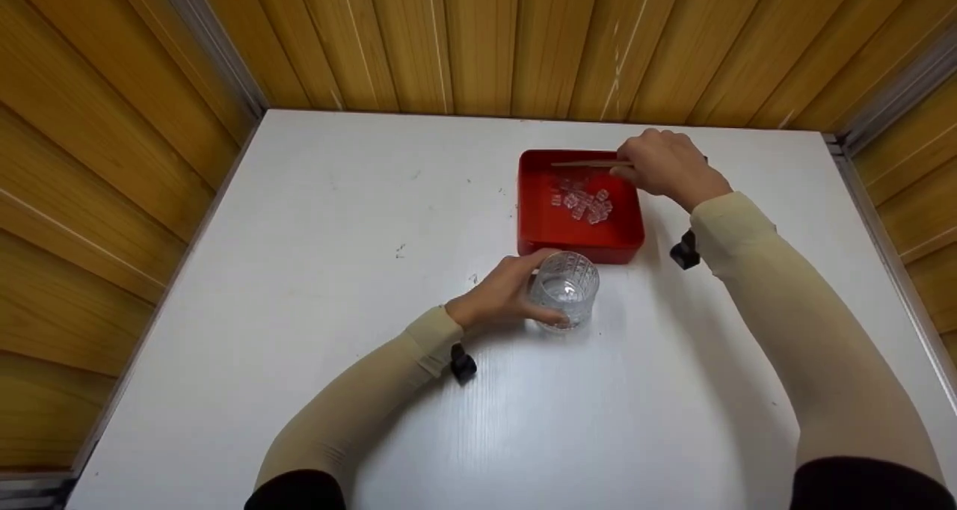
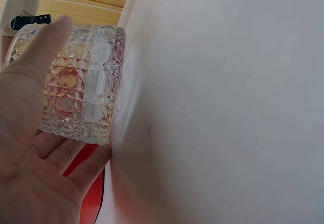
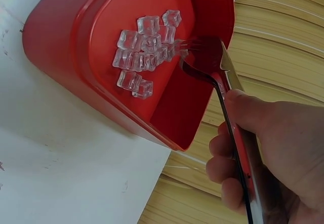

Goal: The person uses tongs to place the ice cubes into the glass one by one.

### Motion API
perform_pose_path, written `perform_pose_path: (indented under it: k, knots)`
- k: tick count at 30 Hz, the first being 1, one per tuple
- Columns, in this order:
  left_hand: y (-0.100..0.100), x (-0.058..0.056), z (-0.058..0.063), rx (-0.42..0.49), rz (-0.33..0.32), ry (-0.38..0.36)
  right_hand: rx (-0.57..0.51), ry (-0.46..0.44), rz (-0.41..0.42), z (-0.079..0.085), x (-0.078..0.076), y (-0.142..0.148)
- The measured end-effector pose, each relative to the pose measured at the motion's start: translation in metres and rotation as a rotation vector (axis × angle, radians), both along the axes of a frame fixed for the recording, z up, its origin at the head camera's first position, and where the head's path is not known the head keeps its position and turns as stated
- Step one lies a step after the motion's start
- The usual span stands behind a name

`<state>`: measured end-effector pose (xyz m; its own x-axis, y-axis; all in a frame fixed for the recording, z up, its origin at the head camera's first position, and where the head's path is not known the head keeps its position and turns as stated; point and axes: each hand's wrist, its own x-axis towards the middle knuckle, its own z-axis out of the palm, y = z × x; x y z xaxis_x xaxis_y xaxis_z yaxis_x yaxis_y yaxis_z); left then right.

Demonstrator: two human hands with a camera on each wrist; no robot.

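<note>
My left hand [image 1: 497, 295] holds a clear cut-glass tumbler [image 1: 566, 289] upright on the white table, thumb on the near side and fingers behind it. The left wrist view shows the tumbler's diamond pattern [image 2: 68, 84] beside the thumb. Just behind stands a red square tray [image 1: 534, 229] with several clear ice cubes [image 3: 142, 51] on its floor. My right hand [image 1: 664, 167], above the tray's far right corner, grips metal tongs [image 3: 232, 77]. Their toothed tips reach down inside the tray, right at the edge of the cube pile.
A white table [image 1: 314, 271] carries everything, with small dark marks on its surface. Wood-panelled walls [image 1: 478, 42] rise behind it and at both sides. The tray's raised rim [image 1: 583, 254] lies between the tumbler and the cubes.
</note>
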<state>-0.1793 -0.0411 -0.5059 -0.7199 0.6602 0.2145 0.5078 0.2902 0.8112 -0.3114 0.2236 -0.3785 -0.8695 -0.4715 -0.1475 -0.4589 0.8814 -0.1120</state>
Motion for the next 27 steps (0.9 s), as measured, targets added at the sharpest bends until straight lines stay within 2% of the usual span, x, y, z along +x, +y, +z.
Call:
perform_pose_path:
  k: [14, 27]
  knots:
    - [0.0, 0.0, 0.0, -0.011, 0.007, -0.007, -0.039, 0.026, -0.019, 0.011, 0.015, 0.02]
    - [0.001, -0.001, -0.002, 0.004, -0.01, 0.001, -0.086, 0.103, 0.021, 0.021, 0.044, 0.033]
